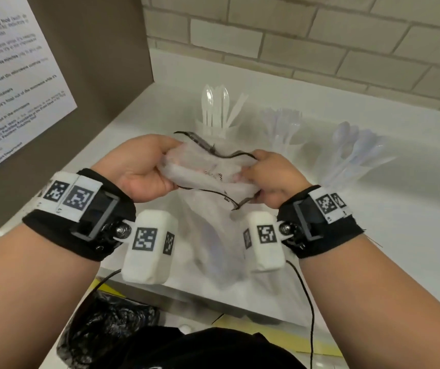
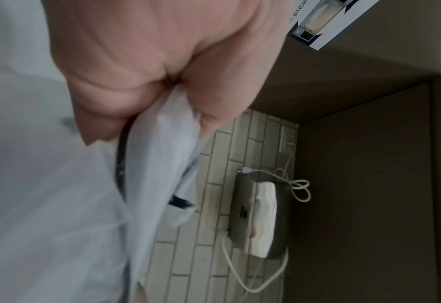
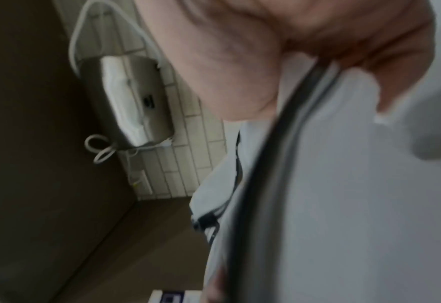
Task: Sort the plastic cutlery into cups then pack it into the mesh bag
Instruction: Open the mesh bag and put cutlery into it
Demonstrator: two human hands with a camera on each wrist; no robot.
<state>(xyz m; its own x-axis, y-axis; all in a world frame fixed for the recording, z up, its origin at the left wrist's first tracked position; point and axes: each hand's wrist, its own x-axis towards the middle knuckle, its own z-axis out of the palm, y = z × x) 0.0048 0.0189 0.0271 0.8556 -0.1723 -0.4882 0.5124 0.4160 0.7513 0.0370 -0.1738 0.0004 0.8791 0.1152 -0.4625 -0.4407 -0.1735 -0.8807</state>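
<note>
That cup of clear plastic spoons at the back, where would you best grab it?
Take the white plastic cup round its side wall, below the rim, coming from the front. The clear spoons stand upright out of the top, so a grip from above would likely hit them.

A shared workplace kitchenette. A printed microwave-rules notice (image 1: 13,75) hangs by a white counter (image 1: 373,222). A tiled wall (image 1: 320,35) carries a paper-towel dispenser (image 2: 259,217).
</note>
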